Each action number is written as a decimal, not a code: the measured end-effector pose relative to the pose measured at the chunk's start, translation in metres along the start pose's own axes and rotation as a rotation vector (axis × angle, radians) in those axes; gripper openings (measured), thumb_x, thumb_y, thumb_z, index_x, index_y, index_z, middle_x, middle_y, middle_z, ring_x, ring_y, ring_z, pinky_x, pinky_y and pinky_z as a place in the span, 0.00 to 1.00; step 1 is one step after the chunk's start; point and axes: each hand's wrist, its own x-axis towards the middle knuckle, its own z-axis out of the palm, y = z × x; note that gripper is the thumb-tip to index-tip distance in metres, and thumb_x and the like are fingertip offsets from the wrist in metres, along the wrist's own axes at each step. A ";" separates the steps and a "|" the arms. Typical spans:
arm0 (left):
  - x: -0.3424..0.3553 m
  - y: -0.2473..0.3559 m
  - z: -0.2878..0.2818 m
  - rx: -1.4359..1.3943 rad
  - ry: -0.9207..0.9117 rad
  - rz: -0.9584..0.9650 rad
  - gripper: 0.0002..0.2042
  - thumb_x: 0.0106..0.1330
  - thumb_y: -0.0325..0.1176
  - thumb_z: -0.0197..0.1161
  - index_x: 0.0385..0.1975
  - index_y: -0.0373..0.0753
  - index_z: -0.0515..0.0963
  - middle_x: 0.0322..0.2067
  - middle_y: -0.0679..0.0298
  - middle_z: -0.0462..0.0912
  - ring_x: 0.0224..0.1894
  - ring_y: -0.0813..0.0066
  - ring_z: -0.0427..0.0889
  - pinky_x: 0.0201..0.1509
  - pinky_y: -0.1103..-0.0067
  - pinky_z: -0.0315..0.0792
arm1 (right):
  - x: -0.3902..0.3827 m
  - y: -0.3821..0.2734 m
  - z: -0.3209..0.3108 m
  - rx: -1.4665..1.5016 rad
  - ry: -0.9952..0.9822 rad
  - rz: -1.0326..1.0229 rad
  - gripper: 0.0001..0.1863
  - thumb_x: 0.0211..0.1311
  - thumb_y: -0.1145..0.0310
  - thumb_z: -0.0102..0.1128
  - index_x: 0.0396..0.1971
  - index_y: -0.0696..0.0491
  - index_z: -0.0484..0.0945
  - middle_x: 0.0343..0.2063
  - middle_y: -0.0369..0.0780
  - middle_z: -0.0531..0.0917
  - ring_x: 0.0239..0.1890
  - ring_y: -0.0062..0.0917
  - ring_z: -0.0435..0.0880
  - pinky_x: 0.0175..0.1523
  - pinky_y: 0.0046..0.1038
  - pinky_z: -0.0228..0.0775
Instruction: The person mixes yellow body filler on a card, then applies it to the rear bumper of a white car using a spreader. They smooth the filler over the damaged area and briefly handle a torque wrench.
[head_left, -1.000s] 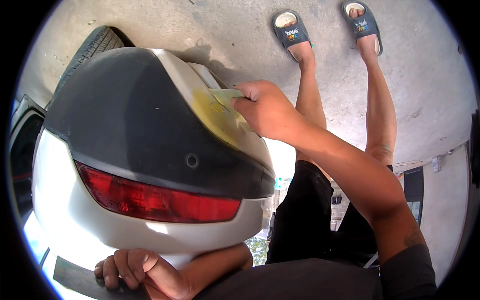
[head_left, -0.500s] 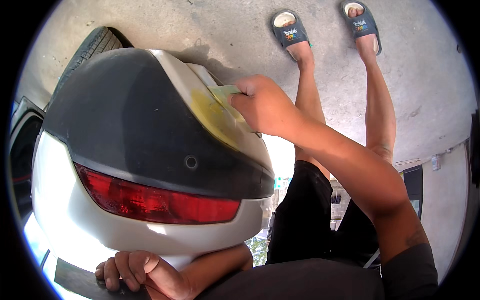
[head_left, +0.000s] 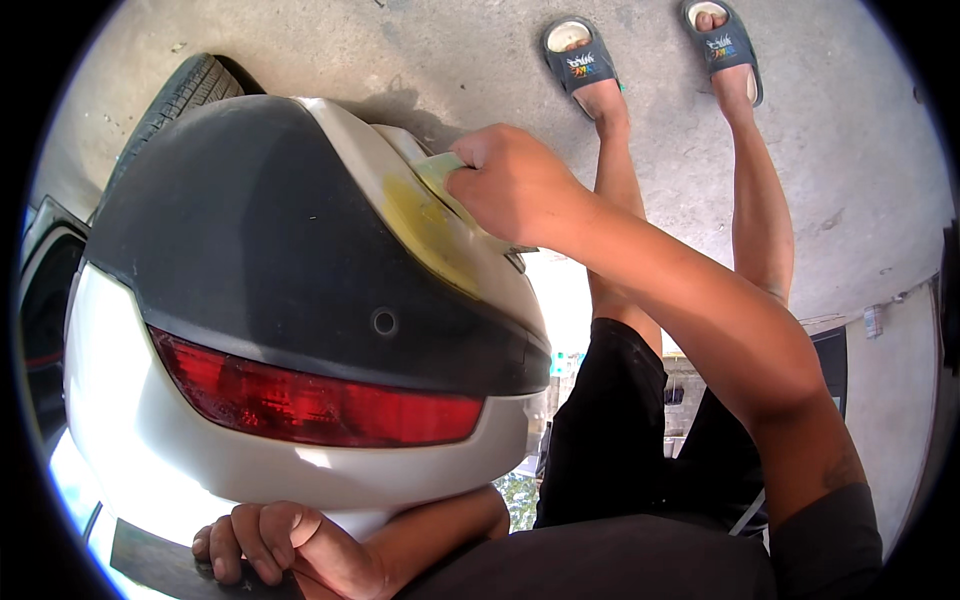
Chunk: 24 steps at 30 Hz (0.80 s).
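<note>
My right hand (head_left: 515, 190) is closed on a flat pale green strip (head_left: 436, 170) that looks like sandpaper. It presses the strip against the white lower part of the car bumper (head_left: 345, 150), beside a yellow patch of filler (head_left: 425, 232). The hand covers much of the strip. At the lower left my left hand (head_left: 290, 548) rests on a dark panel (head_left: 160, 560) of the car, fingers loosely bent and holding nothing.
A black bumper section (head_left: 250, 220) with a small round socket (head_left: 383, 322) lies above a long red reflector light (head_left: 310, 390). A tyre (head_left: 185, 100) stands at the far left. My sandalled feet (head_left: 585, 65) are on the concrete floor (head_left: 680, 130).
My right hand has moved a short way up and left along the bumper, carrying the green strip with it. My left hand stays in place.
</note>
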 end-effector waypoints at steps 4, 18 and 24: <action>0.005 0.002 0.000 0.009 -0.021 -0.007 0.10 0.67 0.32 0.67 0.43 0.41 0.74 0.28 0.64 0.74 0.28 0.78 0.68 0.33 0.77 0.62 | 0.007 -0.014 -0.004 0.037 -0.088 0.089 0.14 0.58 0.69 0.53 0.20 0.65 0.72 0.19 0.55 0.73 0.24 0.48 0.75 0.34 0.43 0.67; 0.009 -0.005 0.016 -0.022 0.102 0.061 0.06 0.63 0.29 0.67 0.37 0.42 0.77 0.27 0.67 0.77 0.25 0.80 0.71 0.30 0.81 0.63 | -0.003 -0.030 0.010 -0.084 -0.014 -0.143 0.13 0.59 0.69 0.52 0.23 0.65 0.76 0.19 0.56 0.75 0.24 0.49 0.77 0.36 0.42 0.70; 0.006 0.000 0.009 -0.049 0.151 0.079 0.05 0.61 0.27 0.67 0.33 0.43 0.78 0.26 0.68 0.79 0.24 0.80 0.72 0.28 0.83 0.63 | -0.004 -0.029 -0.006 0.006 -0.011 -0.057 0.14 0.58 0.69 0.54 0.21 0.65 0.72 0.17 0.55 0.71 0.20 0.45 0.75 0.32 0.42 0.67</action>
